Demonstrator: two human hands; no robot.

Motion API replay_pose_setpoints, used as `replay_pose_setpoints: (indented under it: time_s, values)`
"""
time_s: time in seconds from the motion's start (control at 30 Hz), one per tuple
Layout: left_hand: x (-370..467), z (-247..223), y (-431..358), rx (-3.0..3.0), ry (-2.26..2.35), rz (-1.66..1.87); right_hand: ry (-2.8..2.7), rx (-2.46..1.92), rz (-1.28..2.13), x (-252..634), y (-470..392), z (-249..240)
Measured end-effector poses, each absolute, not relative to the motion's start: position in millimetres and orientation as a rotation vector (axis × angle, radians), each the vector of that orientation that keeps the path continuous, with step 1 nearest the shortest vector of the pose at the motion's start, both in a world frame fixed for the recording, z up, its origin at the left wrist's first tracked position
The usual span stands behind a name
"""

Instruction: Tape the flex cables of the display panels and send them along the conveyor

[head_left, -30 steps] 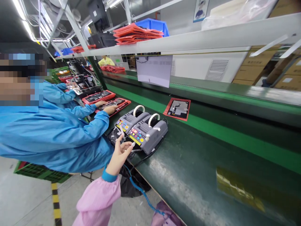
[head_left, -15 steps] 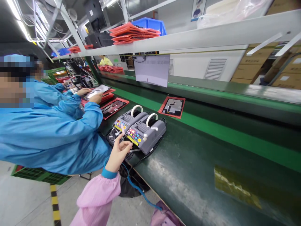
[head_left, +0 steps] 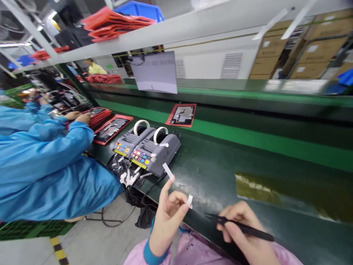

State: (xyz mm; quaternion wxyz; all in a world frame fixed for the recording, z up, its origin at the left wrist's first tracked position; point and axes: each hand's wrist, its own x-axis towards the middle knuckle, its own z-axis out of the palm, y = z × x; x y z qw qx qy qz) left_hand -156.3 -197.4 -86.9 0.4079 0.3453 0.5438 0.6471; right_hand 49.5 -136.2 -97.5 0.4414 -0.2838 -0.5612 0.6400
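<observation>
My left hand [head_left: 167,221], in a pink sleeve with a blue cuff, pinches a small piece of white tape [head_left: 189,200] between thumb and finger. A longer strip of white tape [head_left: 168,171] sticks up from its raised index fingertip. To the right, my right hand [head_left: 244,226] grips black tweezers [head_left: 253,231], their tips pointing left toward the left hand. Beyond the left hand stand two grey tape dispensers, a nearer one [head_left: 165,151] and a farther one [head_left: 127,138], each with a white tape roll on top.
A black panel in a red sleeve [head_left: 182,115] lies on the green bench [head_left: 209,158]. Another panel [head_left: 113,129] is near a co-worker in blue [head_left: 49,162] at left. Scraps of tape [head_left: 129,178] hang below the dispensers. A yellowish film strip [head_left: 264,191] lies at right.
My left hand has moved away from the dispenser, right and toward me, with tape on it. My right hand with tweezers has come into view. The camera has turned right.
</observation>
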Motion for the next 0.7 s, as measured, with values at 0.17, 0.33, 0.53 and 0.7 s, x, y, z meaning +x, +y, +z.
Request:
replay_pose_setpoints:
  time_s: [0.17,0.33,0.53,0.7]
  values:
    - [-139.4,-90.5,-189.8,0.946,1.352,1.538,-1.303,-0.778,1.567,35.6,-140.3,-95.2]
    - [-138.5,-94.9,-186.4,0.984,1.341,1.504,-1.404,-0.815,1.447,47.0,-139.0,-103.0]
    - [-135.6,-98.7,-186.2,0.998,1.342,1.472,-1.438,-0.792,1.425,48.1,-136.3,-106.7]
    - [-151.3,-110.1,-191.4,1.009,1.474,1.521,-1.500,-0.861,1.402,58.9,-134.2,-117.3]
